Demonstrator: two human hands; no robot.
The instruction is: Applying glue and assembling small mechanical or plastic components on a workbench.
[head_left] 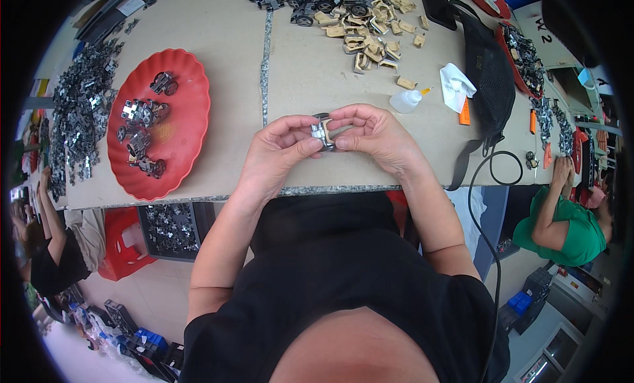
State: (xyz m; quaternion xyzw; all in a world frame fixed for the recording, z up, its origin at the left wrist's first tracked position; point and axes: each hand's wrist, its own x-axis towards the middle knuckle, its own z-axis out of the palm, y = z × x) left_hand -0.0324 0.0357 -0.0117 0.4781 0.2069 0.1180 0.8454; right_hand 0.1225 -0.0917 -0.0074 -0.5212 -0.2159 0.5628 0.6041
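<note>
Between both hands, just above the table's near edge, is a small toy vehicle part [321,133] with dark wheels, a silver piece and a tan piece. My left hand [274,152] pinches its left side, the thumb on the silver piece. From the other side my right hand [382,140] grips the tan side with thumb and fingers. The fingers cover some of the part. To the left, a red scalloped plate [191,129] carries several wheeled toy assemblies [142,112] in black and silver.
Tan plastic pieces [373,46] and dark wheeled pieces [304,10] are heaped at the back. A squeeze bottle [405,102], white cloth [456,87] and black bag [489,79] lie right. Silver-black parts [82,112] cover the far left. People sit at left [59,251] and right [561,224].
</note>
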